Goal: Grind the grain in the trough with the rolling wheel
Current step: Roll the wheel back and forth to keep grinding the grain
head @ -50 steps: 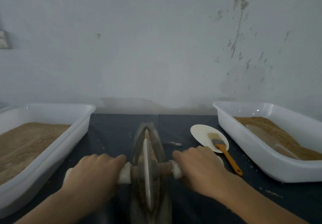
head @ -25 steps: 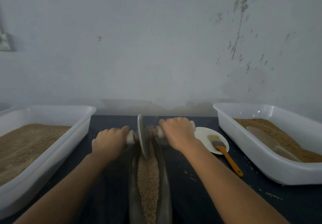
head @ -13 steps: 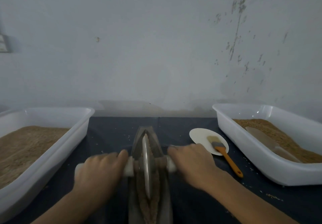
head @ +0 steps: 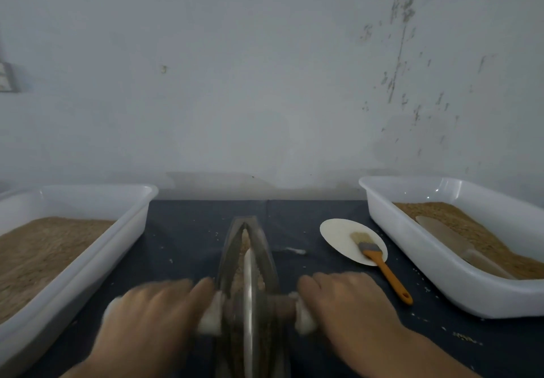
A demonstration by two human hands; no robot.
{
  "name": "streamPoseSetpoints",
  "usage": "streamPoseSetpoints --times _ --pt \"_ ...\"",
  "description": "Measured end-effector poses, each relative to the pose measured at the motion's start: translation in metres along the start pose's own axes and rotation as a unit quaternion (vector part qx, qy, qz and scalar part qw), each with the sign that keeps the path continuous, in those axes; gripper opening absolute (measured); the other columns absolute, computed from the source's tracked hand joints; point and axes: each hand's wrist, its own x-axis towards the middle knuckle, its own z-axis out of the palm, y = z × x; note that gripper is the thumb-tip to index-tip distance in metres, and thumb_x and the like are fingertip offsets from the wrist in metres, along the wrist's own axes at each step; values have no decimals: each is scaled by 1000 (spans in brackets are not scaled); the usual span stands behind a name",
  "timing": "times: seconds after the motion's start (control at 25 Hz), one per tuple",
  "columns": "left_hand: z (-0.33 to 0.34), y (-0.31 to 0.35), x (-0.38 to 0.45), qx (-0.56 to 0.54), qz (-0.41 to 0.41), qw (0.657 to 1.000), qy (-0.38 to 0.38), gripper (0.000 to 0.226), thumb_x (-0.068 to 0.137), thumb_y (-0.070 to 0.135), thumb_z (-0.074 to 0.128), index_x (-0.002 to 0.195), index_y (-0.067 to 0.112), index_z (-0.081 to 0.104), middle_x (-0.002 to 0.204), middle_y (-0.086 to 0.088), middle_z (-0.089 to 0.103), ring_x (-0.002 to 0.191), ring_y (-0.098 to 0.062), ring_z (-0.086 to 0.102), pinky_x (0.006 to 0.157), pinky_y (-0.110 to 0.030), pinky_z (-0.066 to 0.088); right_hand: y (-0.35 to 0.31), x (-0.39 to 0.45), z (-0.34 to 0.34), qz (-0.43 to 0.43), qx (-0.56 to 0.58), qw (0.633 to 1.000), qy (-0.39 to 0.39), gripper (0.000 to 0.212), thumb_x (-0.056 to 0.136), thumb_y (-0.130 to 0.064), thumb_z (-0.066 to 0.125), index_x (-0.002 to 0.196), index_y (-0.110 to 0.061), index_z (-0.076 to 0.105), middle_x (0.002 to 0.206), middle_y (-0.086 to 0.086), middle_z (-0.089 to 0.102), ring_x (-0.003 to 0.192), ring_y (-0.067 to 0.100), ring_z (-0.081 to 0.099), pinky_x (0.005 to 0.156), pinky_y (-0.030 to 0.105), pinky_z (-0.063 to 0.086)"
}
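A narrow boat-shaped metal trough [head: 235, 248] lies lengthwise on the dark cloth in front of me, with tan grain [head: 245, 239] inside. A thin metal rolling wheel [head: 250, 301] stands upright in the trough near its close end. Its axle carries white-wrapped handles on both sides. My left hand [head: 153, 316] grips the left handle and my right hand [head: 344, 310] grips the right one. Both hands are motion-blurred.
A white tub [head: 88, 263] of tan grain stands on the left, and another white tub [head: 426, 257] with grain and a flat scoop [head: 453, 242] on the right. A white disc [head: 338, 236] with an orange-handled brush [head: 382, 266] lies between trough and right tub. A wall rises behind.
The wheel rolled from near me to the trough's far end, then back. In the last half second both hands drew it closer still.
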Motion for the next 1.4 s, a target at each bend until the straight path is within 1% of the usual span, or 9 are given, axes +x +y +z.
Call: streamPoseSetpoints --times 0.08,0.28,0.44,0.6,0.68,0.84,1.08,1.24,1.4 --pt "-6 -2 -13 -13 15 1000 0 48 62 64 65 100 46 44 80 25 51 76 4 59 70 -25 51 -8 -7 -9 -4 -30 1000 7 36 46 -31 80 71 -26 54 57 -6 53 45 12 51 39 28 37" --pt "6 -9 48 89 -38 995 -31 44 61 48 77 94 38 49 81 14 61 73 -6 62 55 -24 34 21 52 16 83 -6 995 -53 24 83 -25 61 101 -22 46 98 3 64 87 31 61 68 39 42" --pt "18 -25 101 94 -76 993 -3 24 86 32 57 104 30 42 100 8 62 94 -18 62 75 -34 49 38 99 32 129 -17 991 -29 23 85 -29 58 102 -19 48 99 5 66 87 33 62 63 36 35" --pt "10 -10 47 41 49 997 48 61 30 31 91 80 27 55 61 8 55 50 -13 58 44 -23 33 22 38 21 76 39 994 -68 27 80 -35 63 98 -24 46 93 1 65 80 26 62 67 39 46" --pt "5 -5 8 -14 64 996 67 69 23 36 89 79 33 49 59 13 51 47 -8 54 50 -15 21 7 1 1 4 11 1000 -20 32 66 -31 72 85 -25 46 73 -2 60 59 18 57 49 34 42" --pt "9 -12 -20 -20 10 999 -26 66 51 45 82 89 47 28 75 21 55 64 0 58 53 -10 24 0 11 -9 -36 -43 997 52 43 45 -16 83 73 -20 51 57 0 55 43 19 51 36 33 39" --pt "26 -38 105 75 -109 991 -22 22 86 25 57 104 22 43 103 -2 64 92 -30 61 68 -36 38 40 108 28 142 -54 988 -33 27 85 -37 62 105 -24 49 100 4 66 88 31 62 62 33 33" --pt "33 -28 63 24 -103 994 -27 24 85 30 60 93 26 37 92 2 63 78 -22 60 63 -34 43 26 84 14 68 -93 993 -12 27 78 -29 68 96 -24 48 88 1 66 77 28 63 56 33 30" --pt "11 -9 -15 0 18 996 82 51 54 25 79 81 28 36 64 9 52 49 -16 50 41 -25 18 0 8 -16 -17 -79 995 61 52 38 -17 86 73 -23 48 55 -5 52 40 19 49 38 27 28"
